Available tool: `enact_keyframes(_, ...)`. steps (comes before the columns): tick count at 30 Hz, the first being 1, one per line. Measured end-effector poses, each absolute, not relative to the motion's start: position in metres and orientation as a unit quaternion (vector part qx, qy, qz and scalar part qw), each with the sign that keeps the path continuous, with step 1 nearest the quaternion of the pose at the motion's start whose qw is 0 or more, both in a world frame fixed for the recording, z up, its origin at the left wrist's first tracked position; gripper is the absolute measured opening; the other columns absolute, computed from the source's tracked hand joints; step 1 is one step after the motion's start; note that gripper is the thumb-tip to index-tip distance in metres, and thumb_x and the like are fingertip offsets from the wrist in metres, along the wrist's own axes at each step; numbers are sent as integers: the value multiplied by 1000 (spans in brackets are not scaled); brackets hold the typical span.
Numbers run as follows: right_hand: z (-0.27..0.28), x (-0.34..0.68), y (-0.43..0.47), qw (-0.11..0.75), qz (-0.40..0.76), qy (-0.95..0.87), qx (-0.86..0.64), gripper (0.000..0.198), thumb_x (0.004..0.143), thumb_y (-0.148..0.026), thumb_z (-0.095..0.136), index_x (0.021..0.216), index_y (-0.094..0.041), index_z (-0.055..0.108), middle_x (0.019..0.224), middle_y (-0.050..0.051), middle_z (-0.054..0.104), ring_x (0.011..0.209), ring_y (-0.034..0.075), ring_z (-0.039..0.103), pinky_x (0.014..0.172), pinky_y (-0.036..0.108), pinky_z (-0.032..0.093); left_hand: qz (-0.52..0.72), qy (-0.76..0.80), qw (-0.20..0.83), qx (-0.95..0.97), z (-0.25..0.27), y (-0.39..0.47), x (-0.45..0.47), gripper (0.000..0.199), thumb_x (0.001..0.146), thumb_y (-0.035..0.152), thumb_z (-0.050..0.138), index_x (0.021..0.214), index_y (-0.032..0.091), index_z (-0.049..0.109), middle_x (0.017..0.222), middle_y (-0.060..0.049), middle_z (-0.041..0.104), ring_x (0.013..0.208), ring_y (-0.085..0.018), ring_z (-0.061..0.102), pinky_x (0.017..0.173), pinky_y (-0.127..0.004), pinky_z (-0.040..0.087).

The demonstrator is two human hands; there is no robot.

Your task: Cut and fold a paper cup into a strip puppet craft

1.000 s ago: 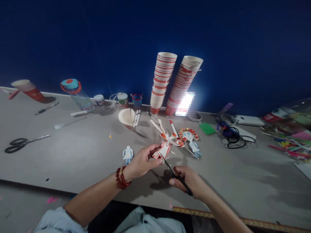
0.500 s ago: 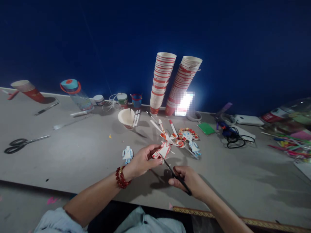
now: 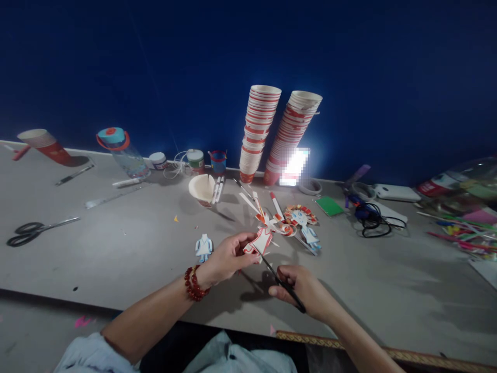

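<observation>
My left hand [image 3: 232, 255] pinches a white paper cutout [image 3: 262, 241] with a red outline, shaped like a dress. In my right hand [image 3: 298, 290] is a pair of black-handled scissors [image 3: 276, 277], its blades meeting the cutout's lower edge. Left of my left hand lies a blue-outlined paper body [image 3: 204, 247]. Beyond the cutout rests a paper doll [image 3: 309, 235] with a blue-drawn head and a curled red and orange fringe. Paper strips and curls lie around the cutout, partly overlapping it, so where each one joins is unclear.
Two tall stacks of paper cups [image 3: 254, 140] stand at the back beside a bright pixelated patch. A cut cup [image 3: 202, 189], markers [image 3: 218, 189] and a water bottle [image 3: 123, 153] are nearer the left. More scissors [image 3: 39, 230] lie far left; cables [image 3: 375, 217] and craft sticks [image 3: 466, 233] are right.
Both hands, the cutout and the scissors stay almost in the same place. Only a very slight shift of the right hand and the whole view shows.
</observation>
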State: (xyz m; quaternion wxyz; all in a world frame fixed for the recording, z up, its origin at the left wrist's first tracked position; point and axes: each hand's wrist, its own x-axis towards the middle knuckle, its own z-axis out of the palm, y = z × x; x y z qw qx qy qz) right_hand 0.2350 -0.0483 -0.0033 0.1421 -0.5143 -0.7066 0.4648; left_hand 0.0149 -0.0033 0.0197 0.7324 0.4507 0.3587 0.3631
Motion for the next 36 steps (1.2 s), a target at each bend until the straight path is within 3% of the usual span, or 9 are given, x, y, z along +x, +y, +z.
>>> enact_keyframes(7, -3, 234, -48, 142, 469, -701, -518, 57, 76, -72, 62, 64, -21, 40, 58, -6, 33, 54, 11, 30, 49, 23, 21, 361, 351, 737, 450, 17, -4, 15, 42, 68, 21, 80, 108, 15, 69, 92, -4, 70, 75, -12, 58, 70, -24, 44)
enact_keyframes(13, 5, 241, -50, 107, 463, -716, -511, 48, 77, -65, 66, 76, -20, 52, 67, -1, 54, 59, 13, 43, 52, 22, 33, 365, 349, 745, 435, 14, -4, 15, 38, 68, 26, 81, 103, 16, 68, 84, -1, 68, 72, -12, 58, 71, -24, 45)
enact_keyframes(17, 3, 263, -54, 96, 484, -706, -508, 43, 78, -60, 66, 80, -19, 57, 71, 0, 59, 61, 14, 47, 57, 23, 40, 396, 353, 736, 420, 14, -3, 14, 33, 70, 30, 81, 96, 16, 66, 78, 0, 64, 70, -11, 56, 72, -24, 45)
enact_keyframes(19, -1, 269, -56, 141, 498, -675, -525, 42, 78, -60, 67, 77, -18, 57, 68, 0, 58, 60, 14, 48, 56, 24, 41, 413, 342, 729, 426, 14, -3, 14, 30, 72, 31, 80, 94, 16, 65, 77, 1, 63, 71, -11, 56, 72, -23, 45)
enact_keyframes(22, -6, 256, -57, 308, 491, -587, -565, 42, 75, -57, 72, 81, -19, 56, 71, 2, 60, 61, 15, 52, 55, 26, 43, 430, 330, 718, 436, 11, -4, 16, 30, 74, 32, 79, 94, 17, 63, 77, 1, 63, 71, -11, 56, 72, -23, 45)
enact_keyframes(24, -5, 236, -55, 423, 481, -541, -544, 40, 72, -49, 78, 88, -21, 54, 83, 5, 65, 61, 15, 52, 57, 27, 45, 436, 331, 714, 437, 8, -6, 18, 32, 73, 32, 79, 94, 17, 60, 76, 1, 62, 69, -11, 55, 70, -23, 44)
enact_keyframes(26, -2, 214, -51, 486, 480, -516, -517, 39, 69, -39, 81, 90, -22, 52, 88, 3, 65, 55, 11, 46, 53, 26, 43, 439, 334, 710, 438, 5, -6, 20, 35, 72, 32, 80, 94, 18, 58, 75, 3, 61, 67, -10, 53, 66, -23, 42)
enact_keyframes(31, 1, 184, -37, 519, 476, -515, -489, 32, 68, -26, 81, 82, -22, 53, 72, -3, 57, 54, 11, 45, 49, 23, 38, 444, 337, 701, 445, 0, -7, 21, 38, 67, 32, 83, 90, 18, 57, 77, 4, 57, 70, -11, 51, 68, -23, 41)
enact_keyframes(36, -4, 185, -32, 531, 474, -509, -485, 29, 68, -28, 79, 81, -21, 54, 74, -1, 61, 63, 15, 55, 57, 26, 46, 433, 322, 725, 429, 6, -9, 21, 37, 69, 35, 81, 94, 17, 59, 82, 0, 61, 75, -14, 55, 72, -27, 45)
